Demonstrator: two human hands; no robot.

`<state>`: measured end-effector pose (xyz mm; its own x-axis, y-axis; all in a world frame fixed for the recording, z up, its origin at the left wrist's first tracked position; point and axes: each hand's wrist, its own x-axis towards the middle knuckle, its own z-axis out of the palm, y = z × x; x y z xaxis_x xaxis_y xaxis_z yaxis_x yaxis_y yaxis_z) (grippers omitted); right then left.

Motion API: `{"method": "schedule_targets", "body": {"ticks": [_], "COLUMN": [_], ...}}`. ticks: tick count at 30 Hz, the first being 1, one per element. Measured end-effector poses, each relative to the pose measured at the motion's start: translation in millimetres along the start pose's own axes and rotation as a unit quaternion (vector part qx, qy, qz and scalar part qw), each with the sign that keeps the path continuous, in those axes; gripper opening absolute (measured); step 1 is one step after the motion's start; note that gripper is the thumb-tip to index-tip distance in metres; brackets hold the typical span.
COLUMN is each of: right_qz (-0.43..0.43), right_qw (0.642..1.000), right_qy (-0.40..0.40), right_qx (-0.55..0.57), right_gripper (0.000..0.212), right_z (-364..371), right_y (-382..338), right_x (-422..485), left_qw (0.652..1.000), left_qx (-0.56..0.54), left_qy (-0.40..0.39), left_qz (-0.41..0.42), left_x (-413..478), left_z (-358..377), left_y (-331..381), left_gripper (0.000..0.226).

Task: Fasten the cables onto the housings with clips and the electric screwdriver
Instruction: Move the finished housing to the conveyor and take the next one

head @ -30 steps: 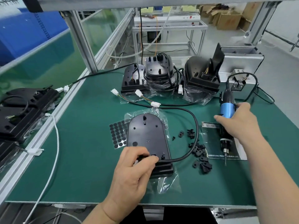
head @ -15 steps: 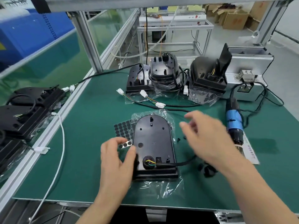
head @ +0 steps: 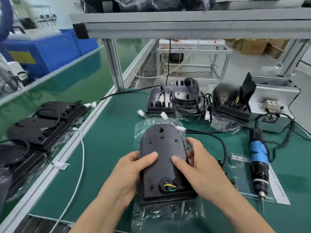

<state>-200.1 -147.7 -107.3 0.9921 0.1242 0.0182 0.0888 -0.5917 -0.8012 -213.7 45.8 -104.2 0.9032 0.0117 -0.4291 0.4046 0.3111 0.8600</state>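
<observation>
A black arch-shaped housing (head: pixel 162 148) in a clear plastic bag is lifted off the green mat, near the front edge. My left hand (head: pixel 133 172) grips its left side, thumb on top. My right hand (head: pixel 196 170) grips its right side the same way. Coloured wires show in a round hole (head: pixel 167 184) at the housing's near end, and its black cable (head: pixel 222 145) loops away to the right. The blue electric screwdriver (head: pixel 258 158) lies on a paper sheet to the right, untouched. Small black clips (head: pixel 220 163) peek out beside my right hand.
Three more housings with cables (head: pixel 190 98) stand at the back of the mat, beside a grey metal box (head: pixel 272 96). More black housings (head: pixel 38 130) lie on the left bench past an aluminium rail (head: pixel 67 153). A white cable (head: pixel 80 158) trails over the mat's left.
My right hand left the screwdriver lying on the mat and came over to the housing. Both hands now hold the housing and have raised it; the camera tilted up.
</observation>
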Motion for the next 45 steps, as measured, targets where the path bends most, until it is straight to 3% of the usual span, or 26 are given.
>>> {"method": "schedule_targets", "body": {"ticks": [4,6,8,9,11,13,16,20,24,27,29,32,35,37,39,41,45], "right_qz": [-0.097,-0.109,-0.027,0.054,0.151,0.164,0.178,0.125,0.037,-0.007,0.007,0.127,0.187,0.200,0.204,0.212,0.198], "right_qw": [0.995,0.988,0.948,0.942,0.962,0.973,0.933,0.879,0.853,0.850,0.834,0.766,0.728,0.715,0.719,0.747,0.788], "right_qy": [0.004,0.080,0.119,0.078,-0.060,-0.158,-0.202,-0.247,-0.325,-0.357,-0.345,-0.274,-0.218,-0.223,-0.240,-0.245,-0.229], "right_qx": [0.024,-0.076,-0.295,-0.321,-0.219,-0.026,0.239,0.388,0.407,0.387,0.430,0.568,0.623,0.632,0.620,0.581,0.536], "right_gripper": [0.053,0.054,0.059,0.060,0.061,0.055,0.071,0.059,0.053,0.054,0.046,0.019,0.051,0.058,0.055,0.049,0.050], "right_z": [-16.0,-30.0,-47.5,-53.4,-55.2,-46.9,-24.6,-0.7,23.3,45.3,60.6,87.2,116.4,134.6,152.4,172.2,212.8], "right_y": [-32.3,-34.1,-30.1,-27.0,-18.5,-15.0,-14.9,-48.1,-83.7,-109.5,-123.8,-136.1,-127.0,-120.9,-119.1,-120.3,-136.4], "right_x": [23.9,54.4,89.8,104.3,125.0,131.1,141.7,150.5,167.3,183.8,198.5,224.5,252.9,263.8,270.8,282.8,310.9], "left_qw": [0.994,0.991,0.986,0.984,0.980,0.978,0.977,0.969,0.955,0.949,0.949,0.948,0.940,0.933,0.931,0.920,0.888], "left_qx": [-0.074,-0.084,-0.112,-0.132,-0.174,-0.191,-0.198,-0.230,-0.281,-0.285,-0.274,-0.269,-0.272,-0.269,-0.268,-0.284,-0.304], "left_qy": [-0.030,-0.028,-0.009,-0.003,-0.003,-0.006,-0.009,-0.025,-0.029,-0.056,-0.046,-0.017,0.074,0.137,0.171,0.211,0.308], "left_qz": [0.069,0.101,0.120,0.118,0.099,0.087,0.083,0.086,0.092,0.124,0.151,0.168,0.194,0.195,0.178,0.168,0.154], "left_x": [0.8,-0.6,0.4,1.2,2.4,3.2,10.2,29.9,55.1,62.9,73.0,102.6,147.8,181.2,206.4,238.6,289.8], "left_z": [-25.7,-44.2,-63.4,-71.0,-82.0,-89.4,-97.2,-101.8,-103.0,-113.7,-125.0,-142.5,-164.5,-182.5,-198.1,-216.1,-239.6], "left_y": [32.9,53.6,69.0,73.7,79.3,82.5,86.3,93.4,109.8,136.0,155.0,186.4,213.3,223.1,226.5,230.1,235.9], "left_gripper": [0.046,0.038,0.031,0.032,0.036,0.039,0.039,0.041,0.065,0.049,0.033,0.026,0.030,0.038,0.039,0.043,0.072]}}
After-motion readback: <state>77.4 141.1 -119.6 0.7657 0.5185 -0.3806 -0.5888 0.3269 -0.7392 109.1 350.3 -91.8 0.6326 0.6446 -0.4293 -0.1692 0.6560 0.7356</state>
